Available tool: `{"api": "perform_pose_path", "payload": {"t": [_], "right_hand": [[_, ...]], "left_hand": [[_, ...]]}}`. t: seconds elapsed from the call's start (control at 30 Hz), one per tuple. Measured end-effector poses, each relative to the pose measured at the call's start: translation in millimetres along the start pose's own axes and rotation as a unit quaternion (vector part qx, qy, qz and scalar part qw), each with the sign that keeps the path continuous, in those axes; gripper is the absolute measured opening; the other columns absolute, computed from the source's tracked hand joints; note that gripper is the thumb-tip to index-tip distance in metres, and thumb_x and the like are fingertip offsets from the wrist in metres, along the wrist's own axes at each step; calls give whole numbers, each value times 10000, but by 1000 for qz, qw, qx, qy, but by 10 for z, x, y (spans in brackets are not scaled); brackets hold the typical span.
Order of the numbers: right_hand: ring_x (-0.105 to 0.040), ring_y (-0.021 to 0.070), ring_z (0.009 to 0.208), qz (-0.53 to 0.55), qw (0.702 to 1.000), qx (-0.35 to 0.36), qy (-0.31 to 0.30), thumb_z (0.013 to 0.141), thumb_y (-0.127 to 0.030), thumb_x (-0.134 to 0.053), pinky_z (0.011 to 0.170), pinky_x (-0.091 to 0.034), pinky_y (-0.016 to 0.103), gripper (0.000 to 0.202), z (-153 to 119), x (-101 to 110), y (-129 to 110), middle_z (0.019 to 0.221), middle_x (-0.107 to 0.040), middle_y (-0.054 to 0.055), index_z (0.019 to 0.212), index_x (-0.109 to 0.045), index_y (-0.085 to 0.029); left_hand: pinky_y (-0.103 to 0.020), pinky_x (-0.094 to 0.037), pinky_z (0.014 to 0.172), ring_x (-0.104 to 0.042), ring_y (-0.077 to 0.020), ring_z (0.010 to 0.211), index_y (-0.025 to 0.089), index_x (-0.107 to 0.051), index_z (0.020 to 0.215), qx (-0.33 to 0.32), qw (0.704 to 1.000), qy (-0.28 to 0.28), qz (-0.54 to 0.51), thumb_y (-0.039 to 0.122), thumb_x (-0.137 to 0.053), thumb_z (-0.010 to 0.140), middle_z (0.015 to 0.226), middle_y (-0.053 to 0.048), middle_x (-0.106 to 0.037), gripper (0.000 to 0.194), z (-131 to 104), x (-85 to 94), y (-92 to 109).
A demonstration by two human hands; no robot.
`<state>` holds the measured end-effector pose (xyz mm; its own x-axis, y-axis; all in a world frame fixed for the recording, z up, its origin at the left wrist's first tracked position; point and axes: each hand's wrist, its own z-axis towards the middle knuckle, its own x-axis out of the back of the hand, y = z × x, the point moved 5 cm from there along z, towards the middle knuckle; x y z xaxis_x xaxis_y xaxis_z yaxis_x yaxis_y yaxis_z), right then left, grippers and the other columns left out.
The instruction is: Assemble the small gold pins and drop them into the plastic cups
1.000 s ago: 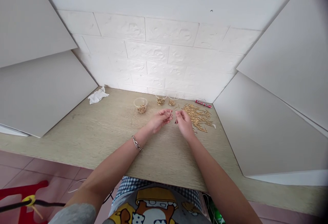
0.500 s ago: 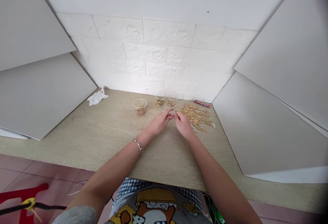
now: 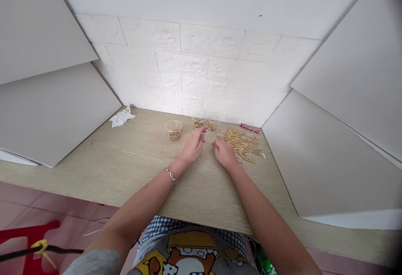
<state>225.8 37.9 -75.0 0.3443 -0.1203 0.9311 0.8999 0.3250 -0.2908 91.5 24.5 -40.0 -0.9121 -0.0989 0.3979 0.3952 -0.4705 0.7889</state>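
My left hand (image 3: 194, 146) is over the middle of the table, just in front of the clear cups, its fingers bent and partly hidden; whether it holds anything is too small to tell. My right hand (image 3: 225, 153) is pinched closed beside the left edge of a pile of thin golden sticks (image 3: 240, 143); what it grips is hidden. A clear cup (image 3: 173, 130) with small golden pieces stands left of my left hand. Two more clear cups, one (image 3: 198, 122) with dark golden pieces and one (image 3: 212, 125) with lighter ones, stand near the wall.
A red packet or tube (image 3: 250, 128) lies behind the stick pile. Crumpled white plastic (image 3: 122, 116) is at the table's back left. Grey panels (image 3: 56, 111) flank the wooden table (image 3: 125, 162) on both sides, with a white brick-patterned wall (image 3: 194, 65) behind.
My hands were close together at the fingertips; now a gap lies between them. My left hand has moved left, while my right hand stays near the sticks. The view has shifted slightly.
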Motion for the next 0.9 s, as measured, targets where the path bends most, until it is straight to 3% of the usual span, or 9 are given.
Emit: {"api": "perform_pose_path", "payload": {"t": [0.67, 0.9], "right_hand": [[-563, 182, 749, -39, 998, 8, -40, 870, -189, -354, 635, -307, 270, 240, 10, -18, -78, 814, -640, 77, 857, -593, -172], [-581, 201, 758, -71, 997, -18, -30, 887, -244, -340, 684, -298, 304, 272, -4, 23, -106, 794, -656, 86, 843, -600, -180]], "left_hand": [[-330, -378, 900, -542, -148, 836, 187, -482, 1148, -4, 1000, 5, 17, 215, -316, 876, 1124, -87, -532, 320, -6, -10, 15], [-333, -375, 914, -545, -152, 882, 178, -486, 1152, -8, 1000, -10, 26, 140, -329, 835, 1123, -86, -535, 356, -10, -60, -32]]}}
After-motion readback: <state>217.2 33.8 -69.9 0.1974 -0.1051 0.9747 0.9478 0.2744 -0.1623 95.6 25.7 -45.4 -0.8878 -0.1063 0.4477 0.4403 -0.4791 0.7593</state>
